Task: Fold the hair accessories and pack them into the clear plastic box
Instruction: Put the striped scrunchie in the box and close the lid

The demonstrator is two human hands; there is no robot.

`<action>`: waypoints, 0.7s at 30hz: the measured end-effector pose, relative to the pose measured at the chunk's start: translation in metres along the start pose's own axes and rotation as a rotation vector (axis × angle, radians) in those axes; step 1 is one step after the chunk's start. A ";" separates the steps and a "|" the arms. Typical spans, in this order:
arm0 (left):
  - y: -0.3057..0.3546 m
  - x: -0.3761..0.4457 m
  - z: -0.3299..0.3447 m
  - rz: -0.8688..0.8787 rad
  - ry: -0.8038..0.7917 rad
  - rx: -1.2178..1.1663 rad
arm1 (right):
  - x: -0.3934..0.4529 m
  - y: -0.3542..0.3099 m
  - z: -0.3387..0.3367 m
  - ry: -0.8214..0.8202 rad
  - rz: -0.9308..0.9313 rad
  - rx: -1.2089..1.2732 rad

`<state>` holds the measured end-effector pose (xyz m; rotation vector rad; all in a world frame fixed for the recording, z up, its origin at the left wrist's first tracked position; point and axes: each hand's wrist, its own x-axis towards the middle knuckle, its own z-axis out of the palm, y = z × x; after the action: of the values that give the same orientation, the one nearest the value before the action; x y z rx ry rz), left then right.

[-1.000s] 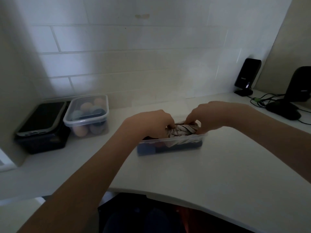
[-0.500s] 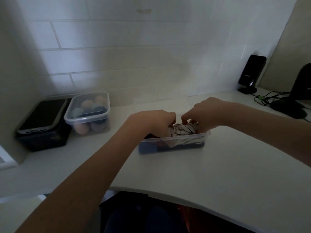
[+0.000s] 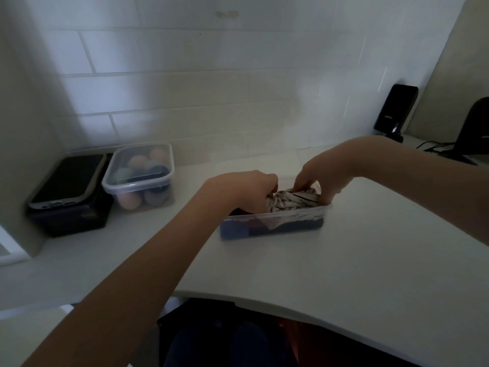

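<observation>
Your left hand (image 3: pixel 247 190) and right hand (image 3: pixel 324 172) both curl closed on the cream, dark-striped fabric hair accessory (image 3: pixel 293 201), bunched inside the shallow clear plastic box (image 3: pixel 272 225) mid-counter on the white curved-edge countertop (image 3: pixel 344 260), over dark blue contents.

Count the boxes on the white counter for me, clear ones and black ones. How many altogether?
Clear: 2, the open clear box holding the striped fabric accessory under the left hand and right hand, and the lidded clear box.
Black: 1, the black box.
Total: 3
</observation>
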<state>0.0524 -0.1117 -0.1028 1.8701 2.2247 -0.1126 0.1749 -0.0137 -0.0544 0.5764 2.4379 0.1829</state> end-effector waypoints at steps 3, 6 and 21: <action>-0.002 0.001 0.001 0.006 0.017 -0.039 | 0.000 -0.010 0.000 0.008 0.064 -0.119; -0.004 0.002 0.001 0.007 0.016 -0.070 | 0.002 -0.018 0.003 0.028 0.123 -0.193; -0.009 -0.003 0.003 0.011 0.034 -0.127 | 0.009 0.005 0.024 0.127 0.052 0.068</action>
<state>0.0449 -0.1165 -0.1063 1.8293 2.1881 0.0615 0.1844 -0.0056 -0.0770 0.6778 2.5612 0.1626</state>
